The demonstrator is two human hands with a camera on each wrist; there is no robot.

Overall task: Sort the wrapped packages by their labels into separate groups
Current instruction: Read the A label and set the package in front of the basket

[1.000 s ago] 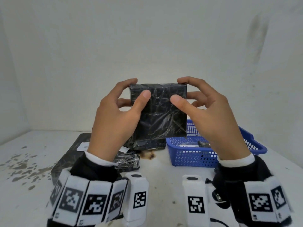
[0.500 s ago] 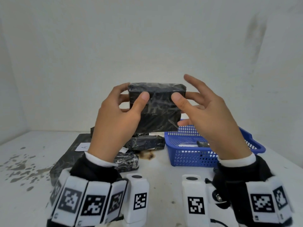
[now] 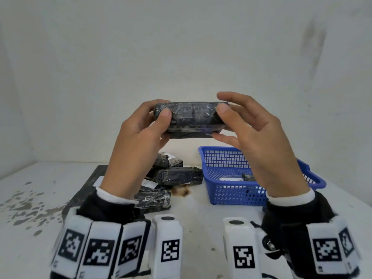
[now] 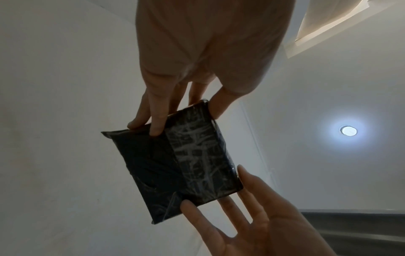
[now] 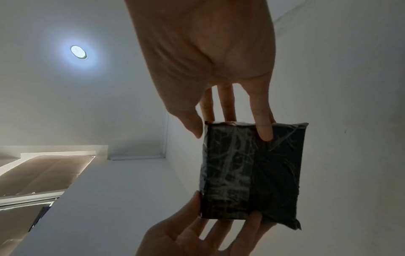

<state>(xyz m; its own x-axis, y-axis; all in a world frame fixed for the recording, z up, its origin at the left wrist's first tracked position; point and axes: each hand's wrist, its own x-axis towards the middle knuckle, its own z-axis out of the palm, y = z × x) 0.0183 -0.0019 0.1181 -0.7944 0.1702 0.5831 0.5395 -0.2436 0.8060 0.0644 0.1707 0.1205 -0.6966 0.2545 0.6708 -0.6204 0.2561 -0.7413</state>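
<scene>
White wall behind black tape-glossed package (image 3: 190,119) (edge-on), both hands' fingers (image 3: 165,117) pinching its ends.

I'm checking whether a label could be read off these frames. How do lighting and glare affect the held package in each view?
Head view: evenly lit, the held package shows soft glare on its wrap, no label visible. Left wrist view: backlit by a ceiling lamp, the package is dark, tape streaks shine, the left hand is dim. Right wrist view: the same backlight, the right hand and the package are near silhouette.
</scene>
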